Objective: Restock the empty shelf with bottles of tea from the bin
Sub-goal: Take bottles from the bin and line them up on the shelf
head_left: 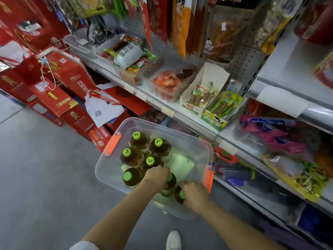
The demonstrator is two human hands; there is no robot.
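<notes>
At lower centre of the frame a clear plastic bin [189, 141] with orange latches sits on the floor beside the shelves. Tea bottles [139, 141] with green caps stand inside. The left hand [156, 175] grasps one bottle's top; the right hand [195, 195] seems to grip another bottle [179, 194] near the bin's near edge.

The cap of one bottle [170, 181] at the near edge of the bin [191, 141] is covered by the left hand [156, 175]. The neck of another bottle [179, 194] is partly hidden by the right hand [195, 195]. The white shoe [173, 239] is cut off by the bottom edge. The hanging packets [182, 24] above the shelf [167, 109] are blurred, and their print cannot be read.
</notes>
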